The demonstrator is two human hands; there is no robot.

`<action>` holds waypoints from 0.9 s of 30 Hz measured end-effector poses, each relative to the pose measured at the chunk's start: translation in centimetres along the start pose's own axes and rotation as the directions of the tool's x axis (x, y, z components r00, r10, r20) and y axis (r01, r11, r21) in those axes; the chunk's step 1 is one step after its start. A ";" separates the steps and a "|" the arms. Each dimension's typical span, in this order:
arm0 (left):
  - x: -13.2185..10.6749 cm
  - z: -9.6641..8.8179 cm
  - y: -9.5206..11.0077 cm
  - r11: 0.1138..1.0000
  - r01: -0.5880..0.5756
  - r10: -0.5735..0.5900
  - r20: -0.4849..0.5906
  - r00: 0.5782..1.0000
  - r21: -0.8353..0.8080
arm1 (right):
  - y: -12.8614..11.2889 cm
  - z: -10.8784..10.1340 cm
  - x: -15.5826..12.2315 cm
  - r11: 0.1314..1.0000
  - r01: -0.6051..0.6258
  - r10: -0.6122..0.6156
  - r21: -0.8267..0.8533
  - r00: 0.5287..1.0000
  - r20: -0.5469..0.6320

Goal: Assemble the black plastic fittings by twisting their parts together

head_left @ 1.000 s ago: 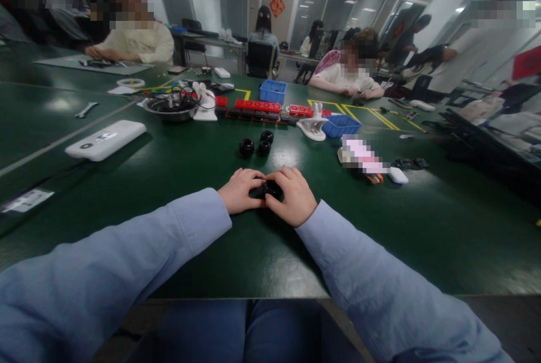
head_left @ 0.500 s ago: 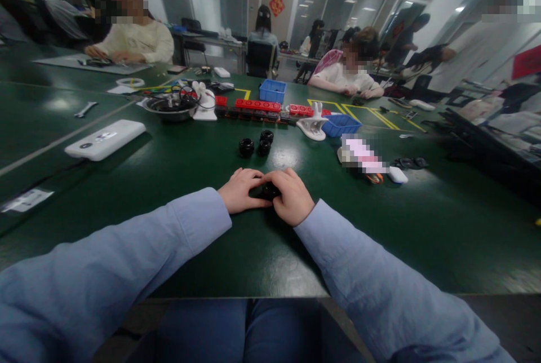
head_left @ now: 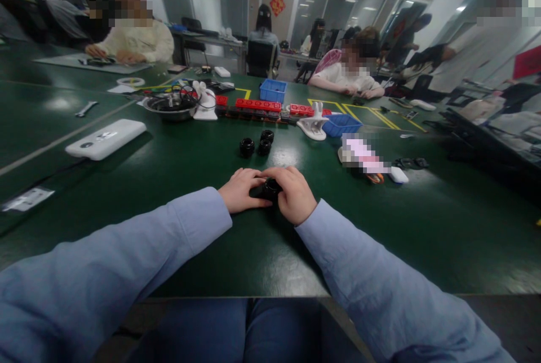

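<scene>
Close to the near edge of the table, my left hand [head_left: 242, 190] is curled around the left side of a glossy black round part [head_left: 269, 188], thumb low and fingers above. My right hand [head_left: 296, 196] grips the right side of the same part, its fingers arched over the top. A ring-shaped upper face of the part shows between the hands; the rest is covered by fingers. Just beyond them stand more black ring-shaped parts: one on the left [head_left: 247, 147] and two close together, a front one [head_left: 264, 147] and a rear one [head_left: 267, 136].
Across the green table [head_left: 203, 154] lie red blocks [head_left: 257, 105], a metal bowl [head_left: 169, 110], white clip stands [head_left: 313, 125], and blue bins [head_left: 273, 91]. A white power bank-like box [head_left: 105, 140] and a wrench [head_left: 87, 109] are at left. Other people sit beyond.
My right hand's fingers have lifted and opened slightly, showing more of the black part's ring-shaped face. My left hand stays nearly still.
</scene>
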State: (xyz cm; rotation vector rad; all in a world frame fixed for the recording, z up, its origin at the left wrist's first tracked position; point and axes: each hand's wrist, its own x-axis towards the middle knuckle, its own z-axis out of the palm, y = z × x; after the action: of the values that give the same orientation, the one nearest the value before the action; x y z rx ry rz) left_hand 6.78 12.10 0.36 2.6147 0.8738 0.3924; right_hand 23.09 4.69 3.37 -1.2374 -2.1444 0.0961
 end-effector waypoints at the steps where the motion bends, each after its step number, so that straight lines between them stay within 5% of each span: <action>1: 0.0 0.0 0.0 1.000 0.003 -0.003 -0.003 1.000 -0.001 | 0.1 -0.1 0.0 1.000 0.000 -0.001 -0.011 0.999 -0.035; 5: -0.1 -0.1 0.1 1.000 -0.001 0.001 -0.007 1.000 -0.011 | 0.5 -0.2 0.0 0.992 -0.125 0.118 -0.033 0.979 -0.165; 10: -0.2 -0.1 0.2 1.000 0.008 -0.008 -0.005 1.000 -0.012 | 0.5 0.0 0.1 0.973 -0.220 0.211 -0.076 0.972 -0.108; 16: -0.1 -0.1 0.2 1.000 0.001 -0.001 0.000 1.000 -0.013 | 0.0 0.2 0.2 0.965 -0.170 0.174 -0.199 0.985 0.006; 27: -0.1 0.0 0.0 1.000 0.004 -0.004 0.006 1.000 -0.004 | 0.1 0.2 0.2 0.991 -0.074 0.084 -0.114 0.993 0.084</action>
State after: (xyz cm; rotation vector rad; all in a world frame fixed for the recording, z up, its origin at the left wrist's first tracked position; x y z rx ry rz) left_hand 6.69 12.03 0.35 2.6087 0.8748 0.3849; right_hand 22.96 4.93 3.30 -1.4062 -2.2022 0.0672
